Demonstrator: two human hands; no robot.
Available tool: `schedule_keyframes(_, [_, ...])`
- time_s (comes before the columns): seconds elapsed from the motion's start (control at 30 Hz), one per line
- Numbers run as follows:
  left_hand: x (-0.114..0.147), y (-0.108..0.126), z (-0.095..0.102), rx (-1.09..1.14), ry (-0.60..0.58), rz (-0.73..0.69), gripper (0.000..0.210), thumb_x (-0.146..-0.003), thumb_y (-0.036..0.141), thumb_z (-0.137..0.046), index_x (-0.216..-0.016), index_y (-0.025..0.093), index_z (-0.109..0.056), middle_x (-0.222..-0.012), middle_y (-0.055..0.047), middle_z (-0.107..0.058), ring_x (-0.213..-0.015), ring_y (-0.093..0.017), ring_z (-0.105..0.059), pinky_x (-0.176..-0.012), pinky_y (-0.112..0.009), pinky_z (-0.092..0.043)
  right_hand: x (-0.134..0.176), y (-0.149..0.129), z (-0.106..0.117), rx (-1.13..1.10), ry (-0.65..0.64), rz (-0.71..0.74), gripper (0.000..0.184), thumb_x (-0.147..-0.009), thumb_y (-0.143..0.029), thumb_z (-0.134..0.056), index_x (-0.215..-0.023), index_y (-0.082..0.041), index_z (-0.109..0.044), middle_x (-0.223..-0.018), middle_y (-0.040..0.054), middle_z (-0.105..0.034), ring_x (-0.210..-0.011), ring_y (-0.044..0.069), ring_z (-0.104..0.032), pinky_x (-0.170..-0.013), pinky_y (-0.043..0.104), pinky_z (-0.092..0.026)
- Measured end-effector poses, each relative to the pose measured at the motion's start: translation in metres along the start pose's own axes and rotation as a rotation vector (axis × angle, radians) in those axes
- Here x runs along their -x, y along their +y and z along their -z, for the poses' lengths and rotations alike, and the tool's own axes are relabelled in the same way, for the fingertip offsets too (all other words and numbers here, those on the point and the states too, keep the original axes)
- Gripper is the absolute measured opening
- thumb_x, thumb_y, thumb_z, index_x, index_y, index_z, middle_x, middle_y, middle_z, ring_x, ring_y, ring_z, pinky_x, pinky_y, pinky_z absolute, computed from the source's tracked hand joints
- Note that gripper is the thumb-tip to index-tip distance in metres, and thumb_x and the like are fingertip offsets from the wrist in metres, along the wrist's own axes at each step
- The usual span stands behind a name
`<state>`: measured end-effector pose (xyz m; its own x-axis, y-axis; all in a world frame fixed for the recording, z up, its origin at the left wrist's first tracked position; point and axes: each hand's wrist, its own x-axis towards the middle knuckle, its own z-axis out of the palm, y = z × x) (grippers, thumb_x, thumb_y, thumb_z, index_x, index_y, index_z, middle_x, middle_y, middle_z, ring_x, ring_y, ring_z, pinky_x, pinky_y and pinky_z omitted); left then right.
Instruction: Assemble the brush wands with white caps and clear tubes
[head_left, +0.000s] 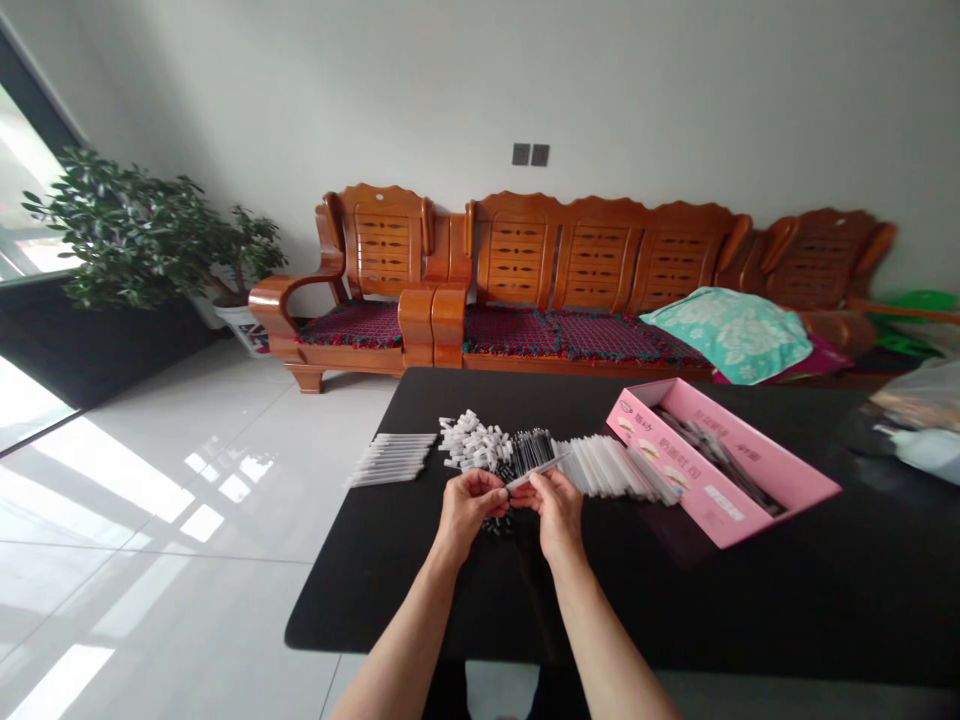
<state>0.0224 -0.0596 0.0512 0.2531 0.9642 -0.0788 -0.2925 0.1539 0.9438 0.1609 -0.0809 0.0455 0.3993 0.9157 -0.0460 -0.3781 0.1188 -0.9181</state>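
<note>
Above the black table my left hand [466,508] and my right hand [556,507] meet, fingers pinched at the two ends of a slim whitish pen [538,468]. Small black pieces [498,525] lie beneath and between the hands, partly hidden by them. Just beyond my left hand is a heap of white pen caps [472,440]. Dark, thin pen refills [531,447] lie side by side behind the held pen. To their right spreads a row of translucent white pen barrels [607,466]. Finished-looking pens [394,458] lie in a row at the table's left edge.
A pink open box [712,490] holding dark slender items stands right of the barrels. The black table [390,590] has its left edge near the pen row. Behind it stand wooden sofas [592,260] with a teal pillow [735,335]. Plastic bags [919,420] sit far right.
</note>
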Motion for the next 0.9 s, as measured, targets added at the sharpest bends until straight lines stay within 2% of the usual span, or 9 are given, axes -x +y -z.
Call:
schedule_keyframes(0.3, [0.0018, -0.0018, -0.0046, -0.023, 0.04, -0.043, 0.034, -0.06, 0.038, -0.085, -0.069, 0.012, -0.065, -0.058, -0.004, -0.067, -0.05, -0.013, -0.061, -0.052, -0.023, -0.051, -0.0001, 0.0025, -0.0006, -0.014, -0.003, -0.012, 0.021, -0.071, -0.037, -0.073, -0.071, -0.018, -0.064, -0.058, 0.0028, -0.069, -0.053, 0.021, -0.068, -0.049, 0.03, -0.058])
schedule_keyframes(0.5, [0.0028, -0.0013, -0.0045, 0.045, 0.054, 0.021, 0.049, -0.066, 0.052, -0.079, -0.089, 0.01, -0.067, -0.071, -0.007, -0.071, -0.06, -0.016, -0.068, -0.057, -0.026, -0.055, -0.0034, 0.0032, 0.0035, -0.056, 0.065, -0.023, 0.02, -0.069, -0.034, -0.074, -0.071, -0.017, -0.064, -0.057, 0.0029, -0.07, -0.052, 0.019, -0.068, -0.048, 0.029, -0.058])
schedule_keyframes(0.67, [0.0018, -0.0032, -0.0035, -0.046, -0.013, 0.083, 0.051, -0.072, 0.06, -0.07, -0.076, 0.009, -0.065, -0.063, -0.007, -0.067, -0.049, -0.013, -0.062, -0.044, -0.021, -0.048, -0.0036, 0.0018, 0.0035, -0.048, 0.063, -0.01, 0.022, -0.068, -0.035, -0.075, -0.071, -0.016, -0.063, -0.057, 0.0034, -0.069, -0.052, 0.019, -0.068, -0.048, 0.028, -0.058])
schedule_keyframes(0.9, [0.0004, -0.0053, -0.0066, -0.035, -0.003, 0.055, 0.042, -0.066, 0.05, -0.078, -0.069, 0.011, -0.062, -0.059, -0.005, -0.066, -0.044, -0.011, -0.057, -0.041, -0.019, -0.044, -0.0012, 0.0037, 0.0016, -0.037, 0.047, -0.013, 0.019, -0.07, -0.034, -0.072, -0.071, -0.016, -0.064, -0.057, 0.0031, -0.069, -0.052, 0.019, -0.068, -0.048, 0.029, -0.058])
